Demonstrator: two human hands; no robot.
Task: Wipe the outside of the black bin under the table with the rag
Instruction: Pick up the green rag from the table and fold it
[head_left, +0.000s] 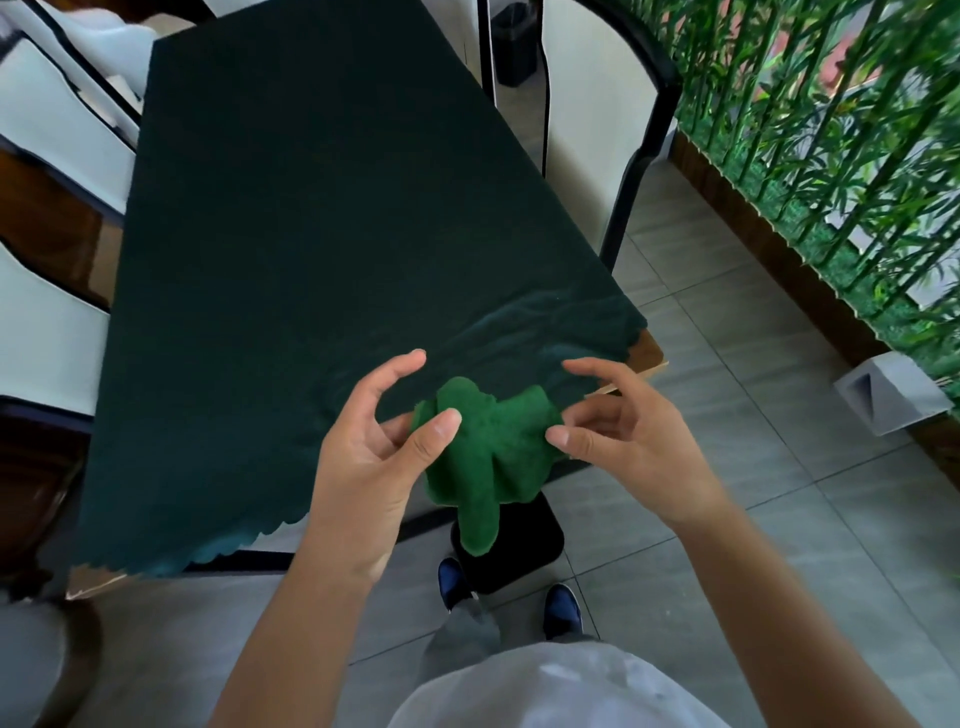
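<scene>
Your left hand (371, 457) and right hand (618, 426) both pinch the bunched green rag (483, 457) between them, thumbs and fingers curled on its edges. Black bin (524, 551) sits on the floor just below the hands, partly hidden under the table (311, 234) edge and the rag's hanging tail.

no readable text, labels or numbers anywhere (none legible)
</scene>
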